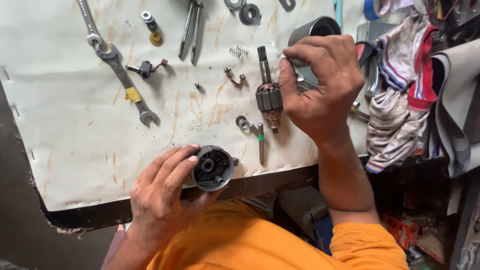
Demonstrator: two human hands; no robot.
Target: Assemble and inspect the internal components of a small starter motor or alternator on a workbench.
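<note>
My left hand (162, 192) grips a round grey motor end housing (213, 168) with black parts inside, held at the table's front edge. My right hand (322, 82) hovers above the table with fingertips pinched near the top; whatever they pinch is too small to tell. Just left of that hand lies a motor armature (268, 97) with copper windings and a splined shaft, resting on the white sheet (75, 150).
Combination wrenches (120, 75) lie at the left, thin pliers (191, 27) near the top. A spring (239, 51), a washer (243, 122), a pin (261, 145) and a brush part (145, 68) are scattered about. A dark cylinder (312, 29) and striped rags (400, 100) sit right.
</note>
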